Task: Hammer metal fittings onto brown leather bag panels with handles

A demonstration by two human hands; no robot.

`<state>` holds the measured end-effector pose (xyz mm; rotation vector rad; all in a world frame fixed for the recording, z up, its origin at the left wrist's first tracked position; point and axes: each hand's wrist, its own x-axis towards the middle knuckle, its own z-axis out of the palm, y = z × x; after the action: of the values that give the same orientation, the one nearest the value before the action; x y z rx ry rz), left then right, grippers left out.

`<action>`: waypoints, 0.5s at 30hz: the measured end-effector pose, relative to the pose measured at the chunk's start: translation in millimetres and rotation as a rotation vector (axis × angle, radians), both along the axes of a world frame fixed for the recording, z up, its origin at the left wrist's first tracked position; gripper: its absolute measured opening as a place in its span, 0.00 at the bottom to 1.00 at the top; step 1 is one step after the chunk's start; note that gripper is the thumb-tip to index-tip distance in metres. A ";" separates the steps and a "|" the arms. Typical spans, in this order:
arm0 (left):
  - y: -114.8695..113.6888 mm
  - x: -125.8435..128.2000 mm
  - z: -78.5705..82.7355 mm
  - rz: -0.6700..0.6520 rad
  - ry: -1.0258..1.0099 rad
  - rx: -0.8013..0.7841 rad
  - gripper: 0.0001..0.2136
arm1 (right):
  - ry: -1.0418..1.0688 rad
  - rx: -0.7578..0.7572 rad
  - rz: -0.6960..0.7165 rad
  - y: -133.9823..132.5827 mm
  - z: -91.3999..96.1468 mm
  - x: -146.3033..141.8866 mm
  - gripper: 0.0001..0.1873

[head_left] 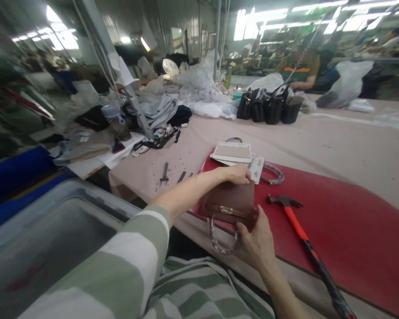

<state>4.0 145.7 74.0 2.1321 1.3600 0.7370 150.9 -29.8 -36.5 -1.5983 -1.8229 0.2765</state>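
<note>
A small brown handbag (231,197) lies on a red mat (322,199) at the table's near edge. Its gold-coloured clasp (226,209) faces me, and a plastic-wrapped handle (216,241) hangs toward my lap. My right hand (257,237) grips the bag's near right corner, thumb on the near side and fingers along the side. At the bag's far edge is my left hand (239,173), its fingers curled down; what they pinch is hidden. Just beyond it are a white-edged panel (232,151) and a pale card with small fittings (257,169). Another wrapped handle (274,173) lies beside them.
A claw hammer (306,239) with a red-black handle lies on the mat at right. Small dark strips (165,172) and bits lie left. Black bags (269,106) and plastic wrapping (206,97) stand farther back. A grey bin (69,221) is at my left; a person (301,71) sits across.
</note>
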 end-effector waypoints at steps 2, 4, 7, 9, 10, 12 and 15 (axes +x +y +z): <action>-1.7 -10.9 -12.6 -0.100 0.048 0.010 0.05 | -0.030 -0.007 -0.041 1.0 3.4 -3.0 0.33; -7.2 -33.7 -21.3 -0.115 0.059 0.035 0.03 | -0.096 0.013 -0.030 -0.2 7.9 -8.8 0.27; -26.9 -79.7 -30.4 0.026 0.032 0.133 0.06 | -0.217 0.062 0.015 -3.4 14.0 -18.7 0.26; -48.9 -111.9 -38.2 0.174 -0.005 0.188 0.07 | -0.312 0.091 0.096 -3.1 16.6 -24.7 0.28; -62.1 -127.1 -43.4 0.246 -0.020 0.191 0.06 | -0.356 0.091 0.146 -1.3 17.4 -27.4 0.29; -89.9 -153.5 -56.5 0.342 -0.022 0.174 0.06 | -0.418 0.064 0.238 5.9 17.7 -31.9 0.27; -127.1 -181.2 -78.4 0.423 -0.024 0.188 0.07 | -0.458 -0.009 0.321 22.5 14.9 -33.6 0.24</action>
<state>-177.2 18.7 -4.4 1.9803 1.8182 1.0870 117.3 -7.3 -21.6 -1.4507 -2.4365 0.0604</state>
